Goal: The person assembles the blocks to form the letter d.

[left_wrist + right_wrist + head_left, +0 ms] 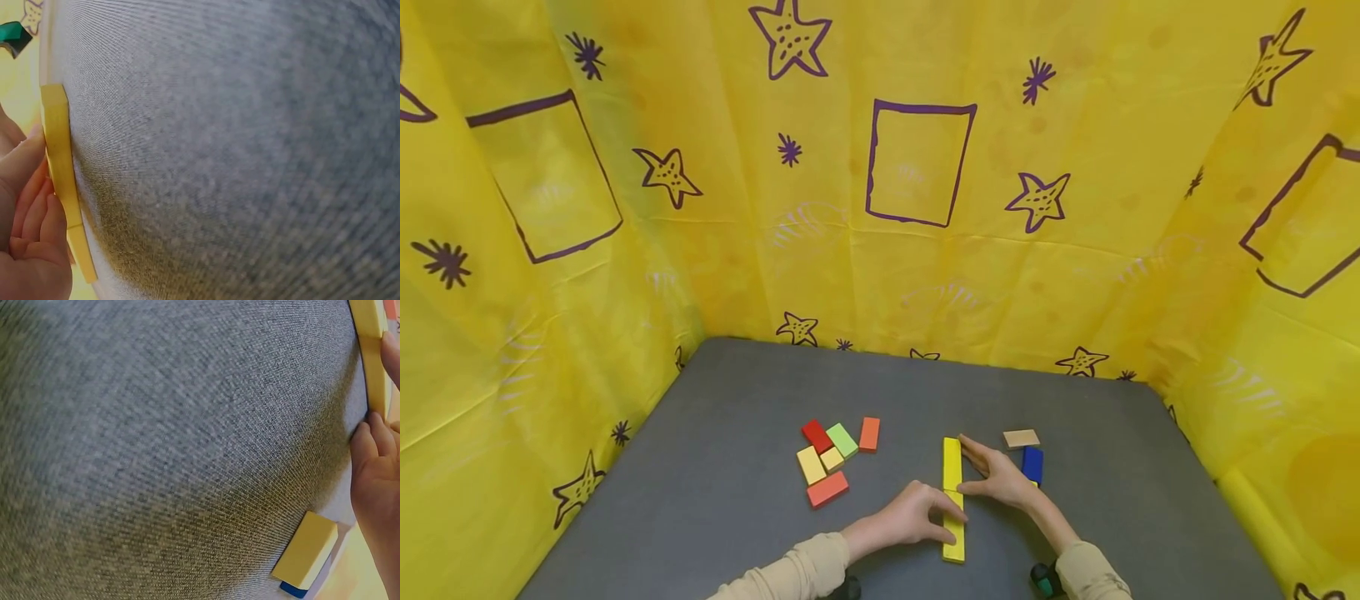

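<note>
A: Where does the near bright yellow rectangular block (953, 552) lie?

B: On the grey, woven-textured worktop (737, 400), end to end with the far bright yellow rectangular block (951, 463).

A: And the fingers?

B: The left hand (912, 512) curves thumb and fingers over the near block; whether they pinch it, one cannot tell. The right hand (1003, 477) has thumb and fingers spread along the far block's right side, thumb by the joint.

A: Farther out?

B: To the right, a beige rectangular block (1021, 438), a blue rectangular block (1032, 463) and another yellow block (306, 550); to the left, a group of red, orange, light green and pale yellow blocks (831, 458). Behind hangs yellow fabric (722, 275) with purple-outlined starfish.
</note>
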`<state>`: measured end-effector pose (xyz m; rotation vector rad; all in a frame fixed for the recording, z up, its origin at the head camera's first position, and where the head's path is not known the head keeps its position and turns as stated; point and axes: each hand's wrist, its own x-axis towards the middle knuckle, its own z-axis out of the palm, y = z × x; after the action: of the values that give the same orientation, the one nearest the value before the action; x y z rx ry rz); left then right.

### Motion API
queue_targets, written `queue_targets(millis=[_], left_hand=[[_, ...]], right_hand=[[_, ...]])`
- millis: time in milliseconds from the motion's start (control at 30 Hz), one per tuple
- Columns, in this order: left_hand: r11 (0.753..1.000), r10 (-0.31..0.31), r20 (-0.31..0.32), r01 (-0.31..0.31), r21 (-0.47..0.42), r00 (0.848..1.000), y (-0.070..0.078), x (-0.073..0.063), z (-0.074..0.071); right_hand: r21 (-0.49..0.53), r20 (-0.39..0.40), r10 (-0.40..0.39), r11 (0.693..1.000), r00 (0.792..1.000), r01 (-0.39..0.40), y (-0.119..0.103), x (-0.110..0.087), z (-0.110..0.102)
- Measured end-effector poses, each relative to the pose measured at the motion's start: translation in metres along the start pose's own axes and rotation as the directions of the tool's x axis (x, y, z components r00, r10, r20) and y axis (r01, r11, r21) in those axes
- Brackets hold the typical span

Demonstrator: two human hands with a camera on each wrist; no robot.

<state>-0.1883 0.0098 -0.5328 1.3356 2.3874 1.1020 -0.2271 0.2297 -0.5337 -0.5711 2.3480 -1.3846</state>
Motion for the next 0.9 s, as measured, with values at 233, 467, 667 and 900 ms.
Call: queue_targets(millis=[233,467,667,900], left_hand=[[0.996,0.007,0.028,-0.01,0.087,1.0,0.005,0.002,-0.004],[0.973,-0.014,0.019,0.009,0.229,1.0,0.014,0.006,-0.008],[0.977,-0.108,-0.184,0.138,0.162,0.977,0.006,0.007,-0.005],[0.978,-0.122,-0.175,0.148,0.146,0.977,-0.002,0.01,-0.003]], right_hand=[[-0.024,-0.008,-0.01,1.0,1.0,0.01,0.0,-0.001,0.001],[-0.023,-0.009,-0.038,0.999,0.999,0.037,0.003,-0.001,0.002],[-0.017,-0.01,-0.043,0.999,0.999,0.043,0.005,-0.001,0.002],[-0.01,-0.011,-0.047,0.999,0.999,0.047,0.006,-0.001,0.002]])
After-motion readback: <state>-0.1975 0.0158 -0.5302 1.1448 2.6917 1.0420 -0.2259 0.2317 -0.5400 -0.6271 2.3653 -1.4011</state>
